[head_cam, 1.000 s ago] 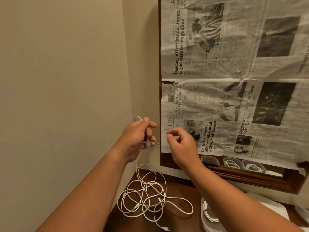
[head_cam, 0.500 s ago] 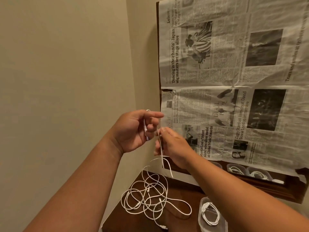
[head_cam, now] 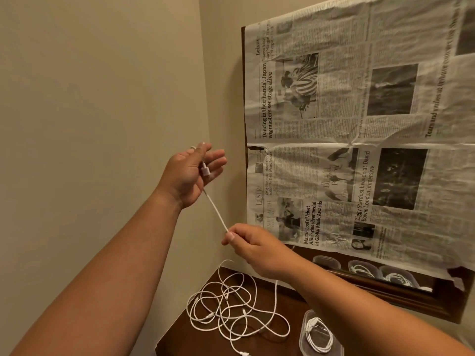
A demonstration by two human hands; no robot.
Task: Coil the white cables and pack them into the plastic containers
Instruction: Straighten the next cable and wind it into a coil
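My left hand (head_cam: 191, 173) is raised near the wall corner, fingers loosely spread, with the plug end of a white cable (head_cam: 216, 211) held at its thumb and palm. The cable runs taut down to my right hand (head_cam: 253, 246), which pinches it between thumb and fingers. Below, a tangle of white cables (head_cam: 228, 308) lies on the dark wooden table (head_cam: 180, 340). A clear plastic container (head_cam: 318, 335) beside it holds a coiled white cable.
Newspaper sheets (head_cam: 359, 150) cover a wood-framed mirror (head_cam: 401, 301) on the wall behind the table. Its uncovered bottom strip reflects more containers with cables (head_cam: 362, 271). Beige walls meet in a corner at the left.
My hands have drawn apart: the right hand slid down along the cable, pulling a straight length taut, while the left hand opened its fingers. The view tilted upward slightly.
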